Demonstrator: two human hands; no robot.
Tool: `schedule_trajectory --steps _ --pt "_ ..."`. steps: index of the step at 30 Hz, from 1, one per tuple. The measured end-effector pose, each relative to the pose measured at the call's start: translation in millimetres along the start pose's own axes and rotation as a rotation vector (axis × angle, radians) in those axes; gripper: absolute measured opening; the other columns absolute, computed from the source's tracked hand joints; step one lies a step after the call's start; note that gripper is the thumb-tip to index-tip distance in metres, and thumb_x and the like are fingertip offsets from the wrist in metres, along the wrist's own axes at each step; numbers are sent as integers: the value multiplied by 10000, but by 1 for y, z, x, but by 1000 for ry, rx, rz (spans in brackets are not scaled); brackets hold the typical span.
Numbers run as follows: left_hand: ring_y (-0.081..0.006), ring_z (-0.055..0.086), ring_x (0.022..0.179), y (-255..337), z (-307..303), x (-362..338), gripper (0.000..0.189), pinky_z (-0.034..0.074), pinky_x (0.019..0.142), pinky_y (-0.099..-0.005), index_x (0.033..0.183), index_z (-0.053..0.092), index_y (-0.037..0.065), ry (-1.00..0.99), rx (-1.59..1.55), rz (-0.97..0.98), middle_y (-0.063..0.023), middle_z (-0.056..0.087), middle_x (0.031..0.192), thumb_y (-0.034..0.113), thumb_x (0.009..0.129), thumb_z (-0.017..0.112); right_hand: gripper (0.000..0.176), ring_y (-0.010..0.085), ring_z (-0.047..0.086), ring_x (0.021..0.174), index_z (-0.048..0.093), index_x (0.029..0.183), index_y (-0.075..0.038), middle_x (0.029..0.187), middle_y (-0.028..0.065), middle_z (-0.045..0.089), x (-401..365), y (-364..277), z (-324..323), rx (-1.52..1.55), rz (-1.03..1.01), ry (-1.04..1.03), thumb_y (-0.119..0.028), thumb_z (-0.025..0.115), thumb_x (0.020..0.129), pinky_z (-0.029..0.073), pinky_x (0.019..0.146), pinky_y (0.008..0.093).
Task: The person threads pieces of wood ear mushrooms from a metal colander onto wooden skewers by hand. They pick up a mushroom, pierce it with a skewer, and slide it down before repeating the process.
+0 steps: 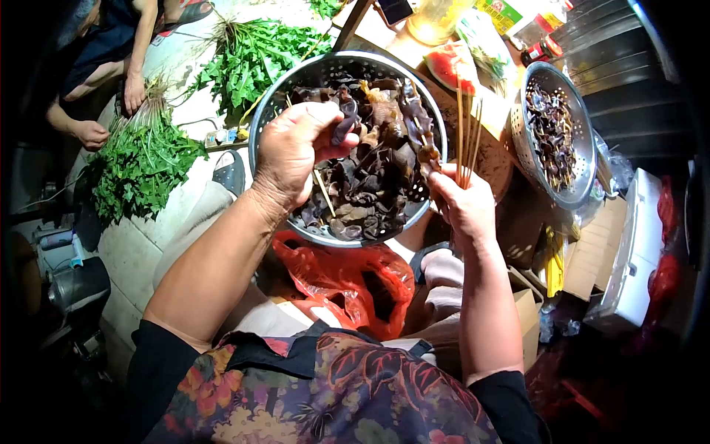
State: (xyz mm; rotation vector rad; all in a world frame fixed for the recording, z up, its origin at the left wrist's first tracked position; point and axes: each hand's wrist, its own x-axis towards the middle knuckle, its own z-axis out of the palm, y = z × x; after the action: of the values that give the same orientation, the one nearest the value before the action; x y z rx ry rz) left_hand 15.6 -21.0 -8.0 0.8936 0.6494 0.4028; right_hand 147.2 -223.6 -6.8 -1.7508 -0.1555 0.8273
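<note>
Pinching a dark fungus piece (345, 124) between thumb and fingers, the left hand (290, 148) hangs over the large colander (310, 74), which holds a heap of loose fungus (359, 177). The right hand (467, 209) is closed around a bundle of bare skewers (467, 140), and it also grips the lower end of a loaded skewer (416, 122) that leans up over the colander's right side. From where I stand, threading looks to be the step in hand, partway along one stick. The next move seems to call for the skewer's tip to be turned free and the pinched piece brought squarely onto it, with the bare sticks kept tight and out of the way.

As for room, the colander's rim passes close by both wrists, and the spare sticks fan upward near the watermelon (447, 68). The second colander (583, 137), with more fungus in it, stands to the right, well apart from the right hand. Just below the near rim sags a red bag (333, 277); on the left, leafy greens (144, 177) lie by a co-worker's hands (90, 135).
</note>
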Motion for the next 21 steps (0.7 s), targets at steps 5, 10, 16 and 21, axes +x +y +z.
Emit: schedule_trajectory --steps 5,10,16,21 --pt "-101 607 677 3 4 -3 96 493 591 -210 926 610 55 -4 179 -55 -34 638 836 59 831 604 226 76 550 596 639 887 6 700 29 621 42 33 -13 -132 -27 51 -178 690 767 425 557 201" --pt "-136 618 707 5 3 -5 205 535 653 -243 1032 573 17 -74 96 -171 -69 613 909 10 827 568 276 98 594 642 639 903 4 732 59 650 42 28 -18 -357 -55 95 -216 707 752 452 604 213" --pt "-145 624 738 2 4 -5 179 530 673 -251 1002 583 26 -65 4 -205 -61 616 893 11 824 564 210 17 407 482 640 917 -45 680 -21 561 5 -3 -7 17 -39 130 -235 563 871 318 425 169" --pt "-81 571 738 1 0 -1 180 467 653 -230 967 618 73 16 118 -71 -3 631 867 28 793 608 212 66 449 510 617 957 -18 654 -5 521 -43 -15 18 -8 97 -272 -193 532 872 366 463 205"
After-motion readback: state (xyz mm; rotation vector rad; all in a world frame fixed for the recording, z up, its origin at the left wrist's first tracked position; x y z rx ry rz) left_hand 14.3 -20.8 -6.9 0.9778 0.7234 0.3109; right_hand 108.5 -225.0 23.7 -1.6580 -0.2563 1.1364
